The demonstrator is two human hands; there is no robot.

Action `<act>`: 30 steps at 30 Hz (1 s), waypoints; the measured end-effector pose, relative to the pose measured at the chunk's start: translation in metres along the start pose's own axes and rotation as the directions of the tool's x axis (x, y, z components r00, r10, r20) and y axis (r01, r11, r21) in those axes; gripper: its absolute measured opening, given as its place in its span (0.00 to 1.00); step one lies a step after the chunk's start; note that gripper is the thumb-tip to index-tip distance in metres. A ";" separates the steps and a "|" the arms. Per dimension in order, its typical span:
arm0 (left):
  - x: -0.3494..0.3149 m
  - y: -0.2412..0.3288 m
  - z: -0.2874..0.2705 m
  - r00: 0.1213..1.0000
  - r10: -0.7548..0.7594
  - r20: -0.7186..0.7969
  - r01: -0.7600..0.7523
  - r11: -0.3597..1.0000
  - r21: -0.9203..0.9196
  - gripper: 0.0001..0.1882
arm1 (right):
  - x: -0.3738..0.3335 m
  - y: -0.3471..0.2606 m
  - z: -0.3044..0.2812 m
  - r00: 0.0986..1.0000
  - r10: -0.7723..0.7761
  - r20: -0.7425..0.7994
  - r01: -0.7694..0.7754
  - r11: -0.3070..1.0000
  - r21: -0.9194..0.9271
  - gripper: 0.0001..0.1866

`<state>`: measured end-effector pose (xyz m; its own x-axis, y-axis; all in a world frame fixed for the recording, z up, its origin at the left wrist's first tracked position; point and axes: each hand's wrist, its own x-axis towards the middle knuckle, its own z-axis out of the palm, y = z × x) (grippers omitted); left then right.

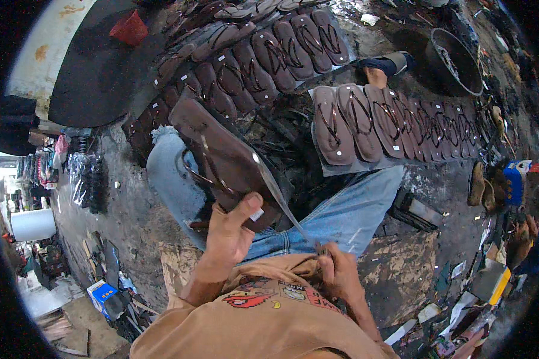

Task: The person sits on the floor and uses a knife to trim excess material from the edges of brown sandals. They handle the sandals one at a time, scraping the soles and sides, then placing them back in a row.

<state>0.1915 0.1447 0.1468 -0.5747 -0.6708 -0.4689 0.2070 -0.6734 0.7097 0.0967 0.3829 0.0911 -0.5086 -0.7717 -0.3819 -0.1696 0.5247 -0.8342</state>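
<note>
My left hand [227, 236] grips the heel end of a brown flip-flop [221, 143], its thumb pressed on the footbed beside a small white label. The sandal is tilted up over my lap, with thin shiny brown straps across it. From along its right edge a long, thin grey strip [284, 206] runs down to my right hand [340, 269]. Those fingers are closed on the strip's lower end, close to my shirt. Whether the strip is still joined to the sole cannot be made out.
Brown strapped sandals [269, 60] line up in a row ahead, and another row [395, 122] lies on a grey sheet at right. Beyond sit a black basin [455, 63] and a red container [129, 29]. Blue boxes [517, 181] and scraps litter the dark floor.
</note>
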 end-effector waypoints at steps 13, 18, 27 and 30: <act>-0.001 0.001 -0.033 0.994 -0.112 0.004 0.108 0.969 0.223 0.25 | 0.142 -0.046 -0.003 0.939 -0.324 0.115 0.325 0.946 0.004 0.13; -0.005 0.010 -0.041 0.989 -0.146 -0.003 0.143 0.962 0.233 0.29 | 0.183 -0.067 0.017 0.915 -0.380 0.134 0.378 0.925 0.041 0.11; -0.029 0.017 -0.047 0.991 -0.130 -0.041 0.133 0.864 0.485 0.27 | 0.350 -0.143 0.045 0.830 -0.478 -0.288 0.421 0.875 -0.238 0.23; -0.015 0.023 -0.057 0.985 -0.156 0.073 0.072 0.758 0.649 0.24 | 0.324 -0.138 0.005 0.830 -0.461 -0.314 0.501 0.863 0.058 0.24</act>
<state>0.2508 0.1215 0.1403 -0.6560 -0.5333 -0.5341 -0.3980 -0.3569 0.8451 -0.0407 0.0593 0.0805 -0.6092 -0.7693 0.1923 -0.3521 0.0451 -0.9349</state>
